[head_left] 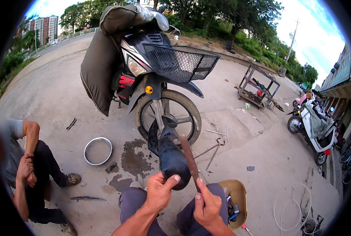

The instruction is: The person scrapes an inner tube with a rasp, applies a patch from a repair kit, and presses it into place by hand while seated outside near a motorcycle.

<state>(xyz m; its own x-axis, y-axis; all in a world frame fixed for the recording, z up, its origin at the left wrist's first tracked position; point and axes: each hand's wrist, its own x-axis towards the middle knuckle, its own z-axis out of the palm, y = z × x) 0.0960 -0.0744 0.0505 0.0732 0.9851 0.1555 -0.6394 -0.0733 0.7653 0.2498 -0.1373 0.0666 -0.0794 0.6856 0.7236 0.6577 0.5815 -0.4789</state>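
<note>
A black rubber inner tube (172, 155) stretches from the front wheel (168, 118) of a motor scooter toward me, bulging at its near end. My left hand (159, 193) is closed on that near end, thumb pressed on top. In my right hand (207, 205) is a long, flat, rusty file (188, 157), held by its narrow lower end with the thumb and fingers. The file slants up along the right side of the tube; whether it touches the rubber I cannot tell. The lower part of the tube behind my left hand is hidden.
A round metal basin (98, 151) of murky water stands at left, near a wet patch (138, 161). A seated person (25, 165) is at far left. Beside my right knee is a tub of tools (240, 212). Metal tools (214, 149) lie right of the wheel.
</note>
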